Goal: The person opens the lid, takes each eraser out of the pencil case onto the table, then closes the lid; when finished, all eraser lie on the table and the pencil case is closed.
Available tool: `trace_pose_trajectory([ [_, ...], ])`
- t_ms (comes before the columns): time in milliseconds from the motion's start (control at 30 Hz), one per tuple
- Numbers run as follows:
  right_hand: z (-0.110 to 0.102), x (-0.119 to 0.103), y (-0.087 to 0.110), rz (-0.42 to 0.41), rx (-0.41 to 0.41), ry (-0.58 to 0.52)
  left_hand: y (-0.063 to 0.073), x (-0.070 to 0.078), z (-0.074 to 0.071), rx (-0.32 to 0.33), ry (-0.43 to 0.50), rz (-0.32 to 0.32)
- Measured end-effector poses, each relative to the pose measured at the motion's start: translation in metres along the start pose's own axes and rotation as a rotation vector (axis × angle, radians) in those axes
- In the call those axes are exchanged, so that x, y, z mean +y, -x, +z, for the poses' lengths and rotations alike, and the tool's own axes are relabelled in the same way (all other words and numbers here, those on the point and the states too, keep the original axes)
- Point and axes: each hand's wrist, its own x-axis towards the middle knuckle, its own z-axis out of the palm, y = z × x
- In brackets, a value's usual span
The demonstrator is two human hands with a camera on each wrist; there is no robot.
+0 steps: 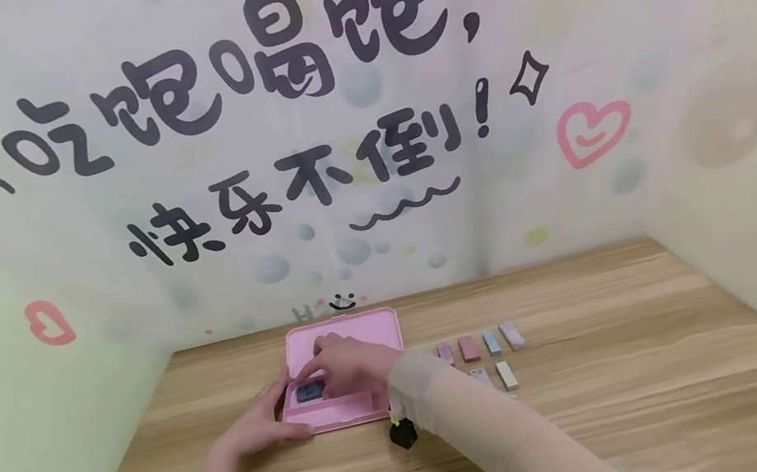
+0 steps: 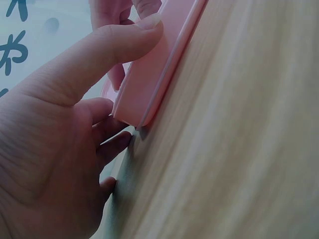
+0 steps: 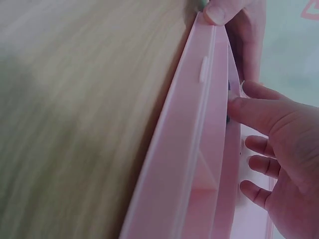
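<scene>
An open pink pencil case lies on the table with its lid tipped back toward the wall. My left hand grips its left end, the thumb along the front wall and the fingers at the side. Over the back compartment is my right hand, reaching in from the right. Its index finger and thumb pinch a dark blue eraser-like block lying in that compartment. In the right wrist view the thumb mostly hides the block, and the other fingers hang loosely bent by the lid.
To the right of the case, several small blocks stand in two rows, among them a pink one, a blue one and a white one. The right forearm partly covers the front row. A printed wall closes the table's back edge.
</scene>
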Motion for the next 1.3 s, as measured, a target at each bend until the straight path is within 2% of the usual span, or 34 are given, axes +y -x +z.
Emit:
trace_pose_trajectory([
  [300, 0.0004, -0.0036, -0.0021, 0.031, -0.019, -0.015, -0.0026, -0.0018, 0.0013, -0.001, -0.007, 0.001],
  [833, -0.0002, -0.0050, -0.0072, 0.009, -0.050, 0.082, -0.0029, -0.0009, 0.0014, -0.007, -0.012, -0.016],
  [1300, 0.0004, -0.0065, -0.0084, 0.014, -0.051, 0.072, -0.0028, -0.0035, 0.0009, -0.007, -0.005, -0.020],
])
